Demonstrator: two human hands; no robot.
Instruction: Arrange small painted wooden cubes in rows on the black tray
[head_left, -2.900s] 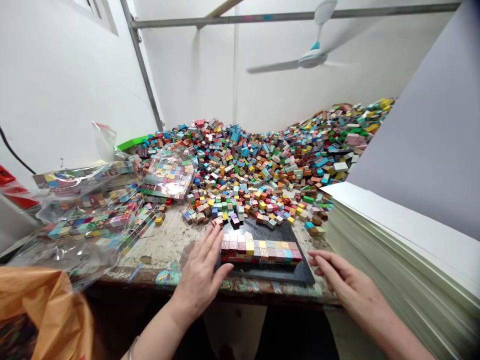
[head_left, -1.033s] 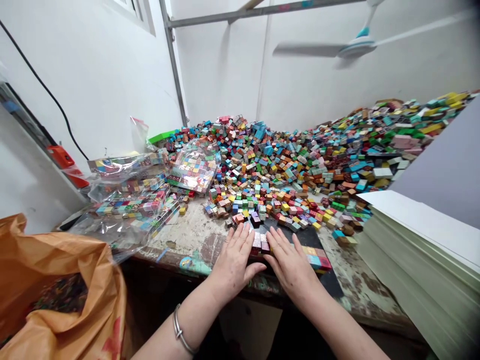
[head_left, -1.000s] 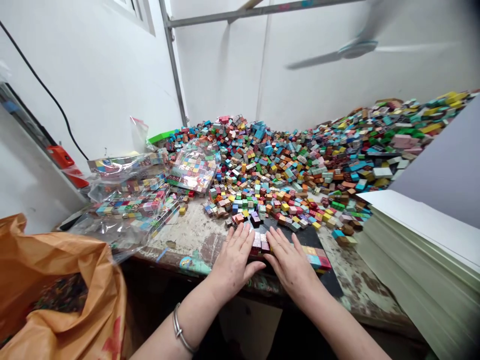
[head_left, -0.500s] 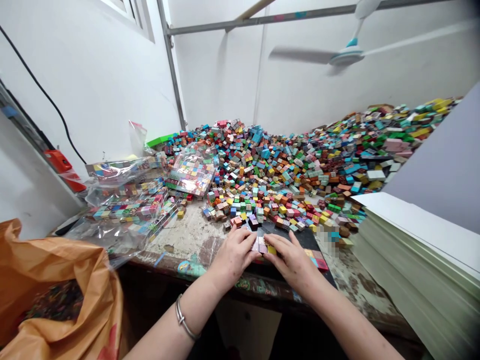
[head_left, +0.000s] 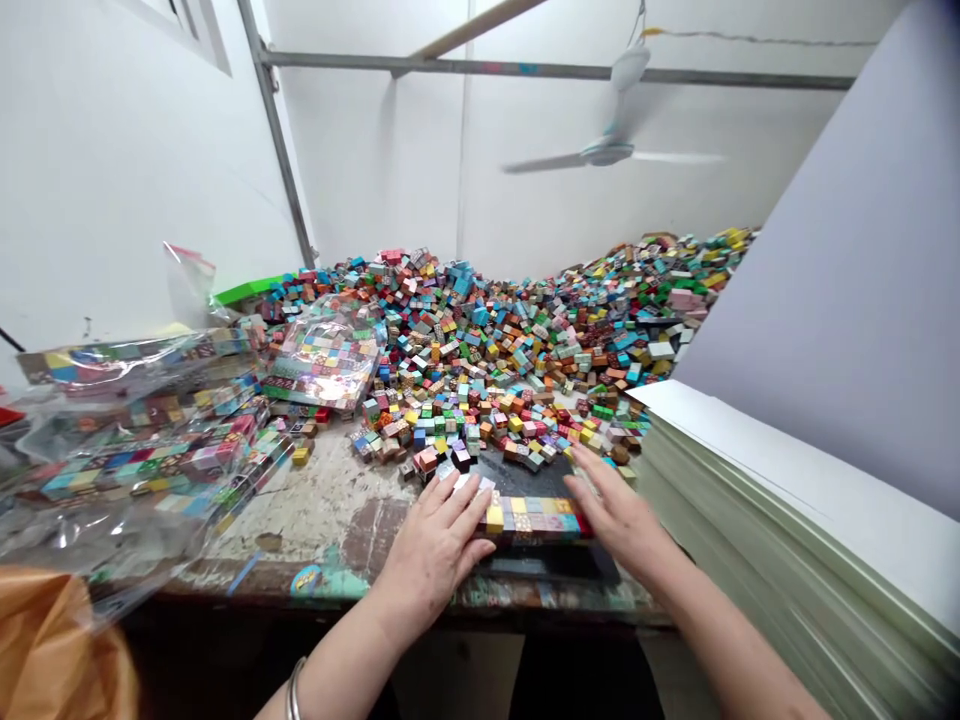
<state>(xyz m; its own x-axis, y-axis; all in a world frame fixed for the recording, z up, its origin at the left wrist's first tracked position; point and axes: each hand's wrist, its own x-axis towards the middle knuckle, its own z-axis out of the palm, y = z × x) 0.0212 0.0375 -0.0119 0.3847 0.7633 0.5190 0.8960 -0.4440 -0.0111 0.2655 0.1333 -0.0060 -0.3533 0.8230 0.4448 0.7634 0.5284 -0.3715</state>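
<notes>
Head camera view: a person sits at a worn, paint-spotted wooden table [head_left: 319,500]. Before them, on a flat, shiny black board [head_left: 551,472], a straight block of small, multicoloured patterned cubes [head_left: 529,515] lies lengthwise, its visible cubes closely lined up. The left hand [head_left: 431,545], fingers extended, spreads over its left end, hiding that part; the right hand [head_left: 619,510], fingers also extended, is at the right end. Neither is clenched; how firmly they press cannot be told.

This much appears assembled, though the covered end cannot be judged. Behind, a large heap of loose, mixed-colour cubes [head_left: 480,340] lies unsorted. At left, clear, glossy plastic bags [head_left: 326,355] hold cubes in neat rows, seemingly finished sets.
</notes>
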